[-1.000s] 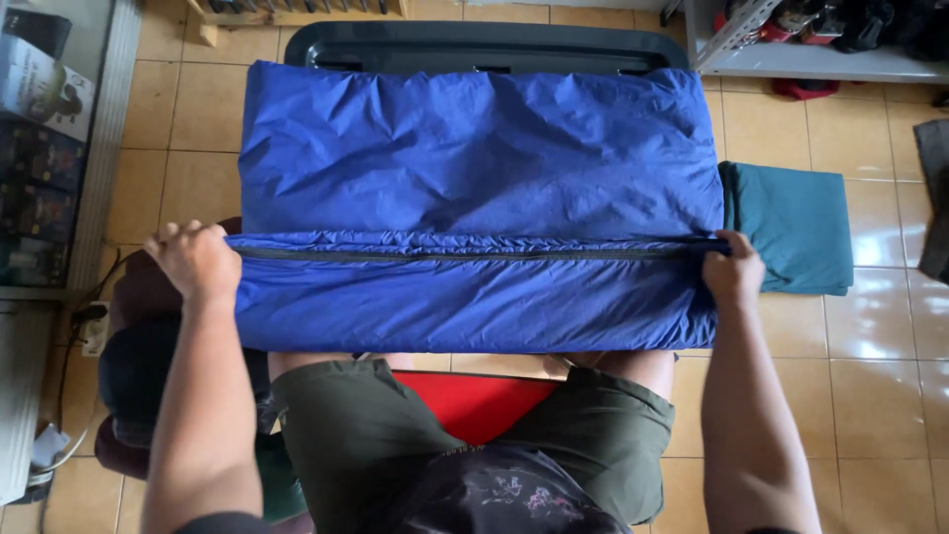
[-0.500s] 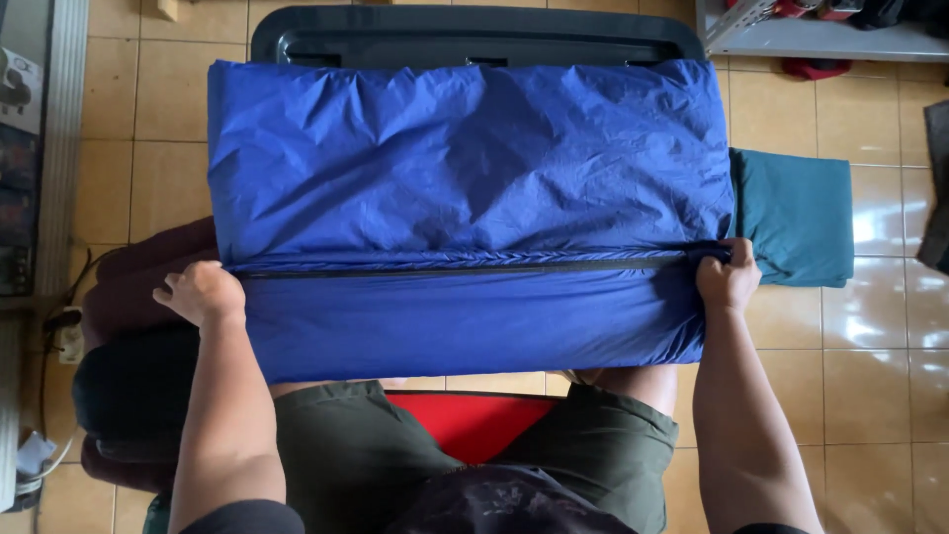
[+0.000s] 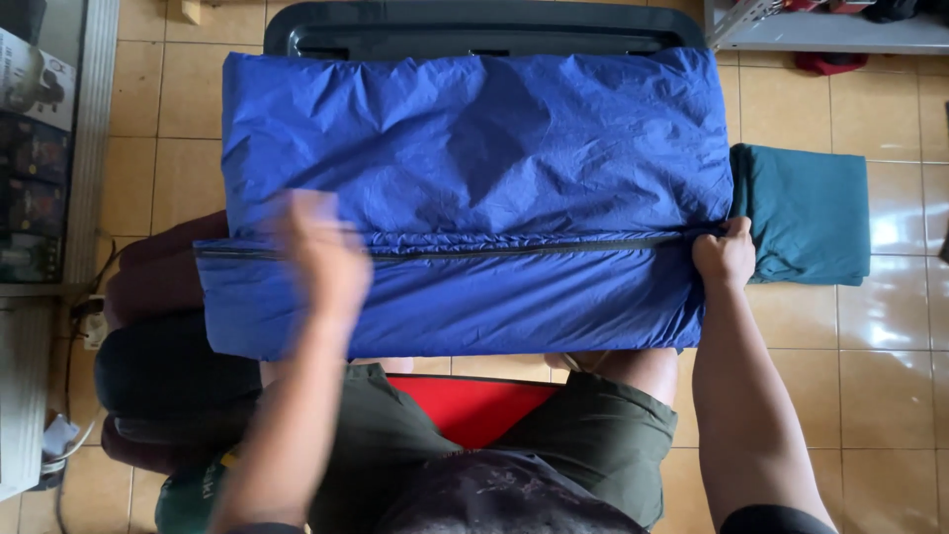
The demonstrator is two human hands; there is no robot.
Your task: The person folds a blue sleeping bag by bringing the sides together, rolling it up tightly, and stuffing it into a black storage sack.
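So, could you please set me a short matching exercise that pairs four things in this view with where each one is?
Things:
1. left hand
2. right hand
3. folded teal cloth
4. dark plastic tray

Places:
A. on the tiled floor, just beyond the cover's right end
B. blurred, over the zip line left of the cover's middle
C. past the far edge of the blue zippered cover
D. gripping the cover's right end at the zip

Pairs: 1-B, 2-D, 3-A, 4-C
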